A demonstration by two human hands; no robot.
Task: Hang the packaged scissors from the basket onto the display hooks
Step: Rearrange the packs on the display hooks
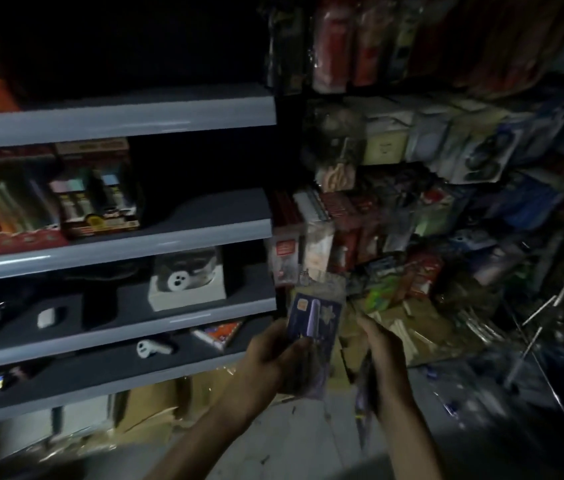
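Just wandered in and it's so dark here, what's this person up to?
A person stands in a dim shop aisle. The left hand grips a purple pack, held up towards the crowded hanging display. The right hand holds a second pack, seen edge-on. Neither hangs on a hook yet.

**A:** How much of the person shows?

**B:** Only two arms, low in the view. The left forearm (pixel 211 431) is bare along all its visible length, and so is the right forearm (pixel 408 441).

**A:** Is anything worn at the wrists or on the fingers?

**B:** I can't tell, since the light is dim and the picture is blurred. The left grip (pixel 273 355) is a bare hand, and the right grip (pixel 386 355) is too, mostly in shadow.
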